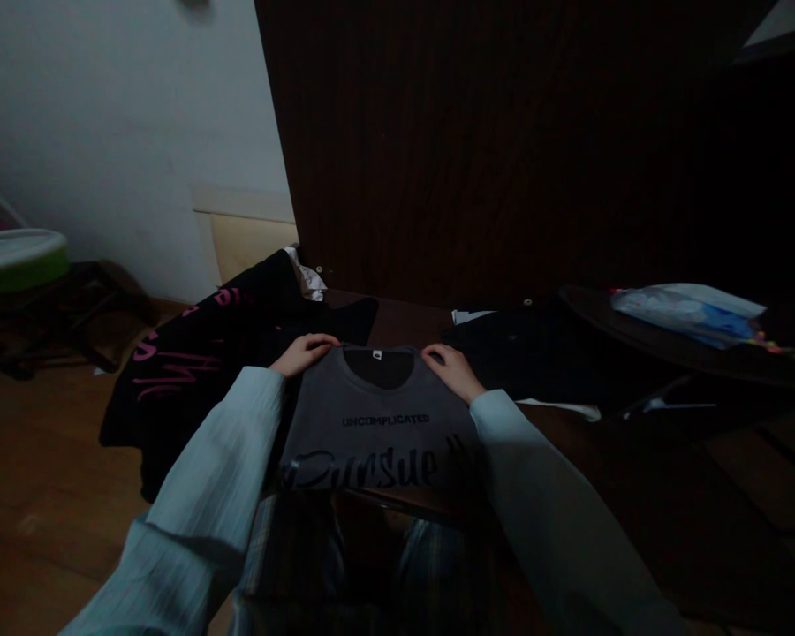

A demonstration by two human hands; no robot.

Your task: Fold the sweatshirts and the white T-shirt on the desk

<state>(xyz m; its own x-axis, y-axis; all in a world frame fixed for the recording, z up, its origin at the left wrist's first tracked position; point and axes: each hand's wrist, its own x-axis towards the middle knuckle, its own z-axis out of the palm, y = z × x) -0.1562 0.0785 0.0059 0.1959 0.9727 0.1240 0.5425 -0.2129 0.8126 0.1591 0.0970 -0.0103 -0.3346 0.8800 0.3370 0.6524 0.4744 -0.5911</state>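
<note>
A grey T-shirt [384, 402] lies front side up before me, with its round neckline away from me and dark lettering across the chest. A small white label shows inside the collar. My left hand [306, 352] pinches the shirt at the shoulder left of the neckline. On the other side of the collar, my right hand [451, 367] has its thumb and fingers closed on the right shoulder. The shirt's lower part drops out of sight at the near edge, above my knees.
Left of the shirt lies a black garment [178, 371] with pink lettering. Dark folded cloth [536, 358] is to the right. Beyond it, a plastic bag [689, 311] rests on a round dark stool [589, 309]. A dark wooden panel [490, 150] rises behind; a green tub [23, 261] stands far left.
</note>
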